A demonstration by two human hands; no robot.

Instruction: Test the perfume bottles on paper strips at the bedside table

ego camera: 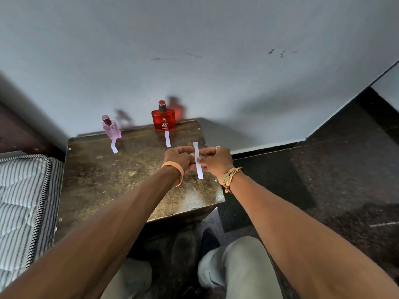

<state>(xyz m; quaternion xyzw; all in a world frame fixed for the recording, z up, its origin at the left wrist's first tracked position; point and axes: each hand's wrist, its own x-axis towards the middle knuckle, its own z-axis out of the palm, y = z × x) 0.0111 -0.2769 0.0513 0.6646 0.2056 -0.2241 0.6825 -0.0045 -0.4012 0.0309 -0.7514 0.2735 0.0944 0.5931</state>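
Forearms extend over the bedside table (103, 180). Left hand (178, 157) and right hand (216, 161) both pinch one paper strip (198, 160) at mid-length, upright above the table's right side. Red bottle (164, 120) and pink bottle (111, 128) stand capped at the rear, a loose strip (167, 139) before each. Judged step: readying a strip. Next move requires freeing one hand for a bottle.

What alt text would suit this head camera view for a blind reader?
The left hand and right hand pinch a white paper strip above a worn brown bedside table. Behind stand a pink glass perfume bottle with a curled strip before it and a red glass perfume bottle with a straight strip.
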